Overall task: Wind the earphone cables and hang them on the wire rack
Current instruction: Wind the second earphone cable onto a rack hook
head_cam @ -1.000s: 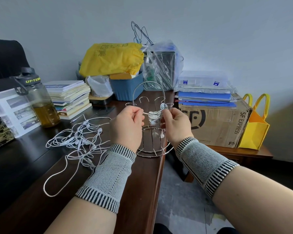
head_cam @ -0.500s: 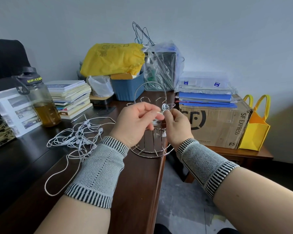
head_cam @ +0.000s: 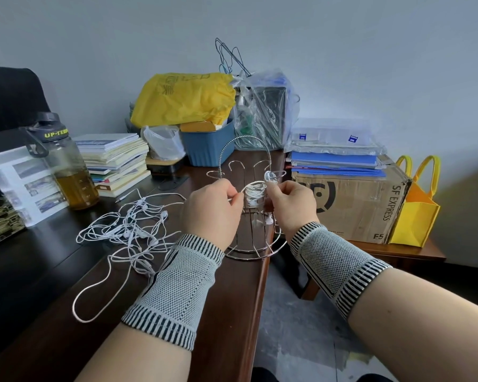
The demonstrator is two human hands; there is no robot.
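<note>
Both hands meet over the wound bundle of white earphone cable (head_cam: pixel 255 193), and each grip is closed on it. The left hand (head_cam: pixel 211 209) pinches a short free run of the cable between thumb and curled fingers, drawn out sideways from the top of the bundle. The right hand (head_cam: pixel 290 206) holds the bundle itself from the other side, fingers curled round the coil; an earbud hangs just below that grip. Directly behind the two grips stands the wire rack (head_cam: pixel 246 166), its arched handle rising above them and its hooks spread at about the height of the knuckles. A small wound coil (head_cam: pixel 269 176) already sits on a hook just above the right grip. The rack's ring base rests on the brown table (head_cam: pixel 226 312), near its edge, below and between the wrists. To the left of the left grip, well apart from the rack, a loose tangle of white earphones (head_cam: pixel 127 232) lies spread on the table. Both wrists wear grey knitted wrist bands (head_cam: pixel 177 288).
</note>
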